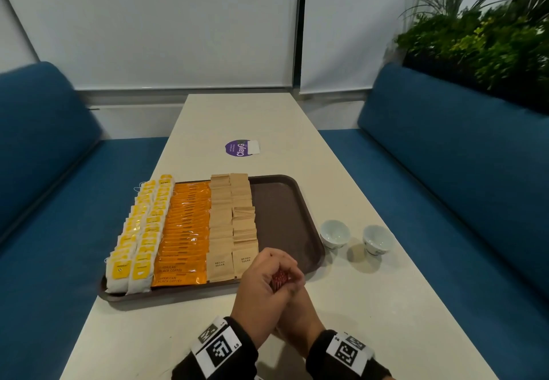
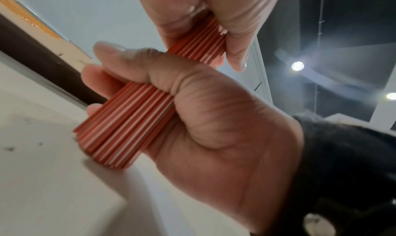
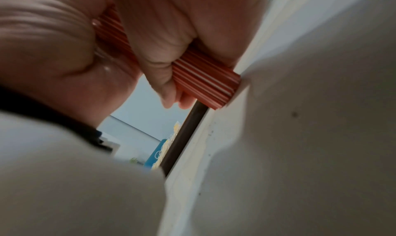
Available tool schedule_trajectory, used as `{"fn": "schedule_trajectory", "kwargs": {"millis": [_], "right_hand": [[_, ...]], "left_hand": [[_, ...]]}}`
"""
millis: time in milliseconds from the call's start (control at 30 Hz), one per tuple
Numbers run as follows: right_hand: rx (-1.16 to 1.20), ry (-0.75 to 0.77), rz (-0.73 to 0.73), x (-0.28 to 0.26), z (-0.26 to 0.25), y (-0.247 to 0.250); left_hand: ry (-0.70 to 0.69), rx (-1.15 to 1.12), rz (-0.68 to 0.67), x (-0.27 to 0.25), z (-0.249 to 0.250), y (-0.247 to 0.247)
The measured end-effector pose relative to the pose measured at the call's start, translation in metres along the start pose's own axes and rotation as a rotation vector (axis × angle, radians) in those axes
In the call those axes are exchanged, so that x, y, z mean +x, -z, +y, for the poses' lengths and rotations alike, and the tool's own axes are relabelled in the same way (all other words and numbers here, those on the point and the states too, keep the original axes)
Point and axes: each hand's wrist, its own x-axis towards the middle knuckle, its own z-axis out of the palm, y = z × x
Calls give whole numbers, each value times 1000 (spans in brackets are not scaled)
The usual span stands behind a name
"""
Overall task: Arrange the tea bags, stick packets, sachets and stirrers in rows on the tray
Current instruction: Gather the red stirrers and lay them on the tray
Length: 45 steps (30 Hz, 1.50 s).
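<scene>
Both hands hold one bundle of red-and-white striped stirrers (image 1: 279, 279) upright at the tray's front right corner. My left hand (image 1: 263, 287) grips the lower part of the stirrers (image 2: 128, 121), whose bottom end touches the table. My right hand (image 2: 214, 11) grips the upper part. In the right wrist view the stirrers (image 3: 205, 80) stand next to the tray's rim. The brown tray (image 1: 285, 201) carries rows of yellow tea bags (image 1: 139, 231), orange stick packets (image 1: 184, 231) and brown sugar sachets (image 1: 231, 222). Its right strip is bare.
Two small white cups (image 1: 335, 233) (image 1: 378, 240) stand on the table right of the tray. A purple round sticker (image 1: 237, 148) lies further back. Blue benches (image 1: 445, 171) flank the cream table (image 1: 148, 335), and plants sit behind the right one.
</scene>
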Motion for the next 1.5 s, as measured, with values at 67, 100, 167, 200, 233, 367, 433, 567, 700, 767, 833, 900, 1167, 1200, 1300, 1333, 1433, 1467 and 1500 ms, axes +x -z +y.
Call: {"fn": "schedule_trajectory", "kwargs": {"millis": [67, 100, 167, 200, 233, 367, 433, 567, 700, 767, 833, 900, 1167, 1200, 1300, 1333, 1433, 1467, 1500], "right_hand": [[-56, 37, -21, 2, 0, -1], [-79, 29, -27, 2, 0, -1], [-119, 8, -33, 2, 0, -2], [-141, 1, -32, 2, 1, -2], [-153, -2, -19, 2, 1, -2], [-107, -56, 6, 3, 1, -7], [-64, -63, 20, 2, 3, -7], [16, -60, -105, -2, -13, 5], [60, -176, -181, 10, -38, 18], [65, -220, -187, 23, -47, 23], [60, -249, -162, 39, -58, 29], [78, -285, -103, 60, -70, 37], [-164, -448, 21, 164, -74, 58], [-175, -452, 13, 170, -73, 57], [-284, -441, -10, 183, -70, 56], [-337, -444, -22, 186, -69, 56], [-492, -454, -41, 191, -68, 53], [-546, -446, -36, 191, -67, 53], [-571, -439, -28, 192, -67, 54]], "left_hand": [[0, -7, 0, 0, 0, 0], [12, -27, 1, 0, -1, 0], [40, -58, 3, -2, -5, 2], [41, -47, -3, -3, -7, 2], [44, -36, -15, -3, -10, 3], [99, -51, -18, -3, -11, 2], [180, -84, -17, 2, -9, 4], [389, -184, -5, 27, -8, 13], [524, -298, 8, 59, -3, 21], [577, -323, 2, 77, -2, 23], [618, -341, 10, 95, -5, 23], [664, -356, 11, 111, -15, 22], [820, -308, -81, 147, -45, 18], [826, -283, -103, 150, -49, 18], [831, -185, -171, 158, -61, 17], [832, -151, -183, 160, -63, 17], [816, -65, -223, 167, -67, 17], [809, -47, -236, 168, -67, 17], [805, -36, -247, 170, -68, 16]]}}
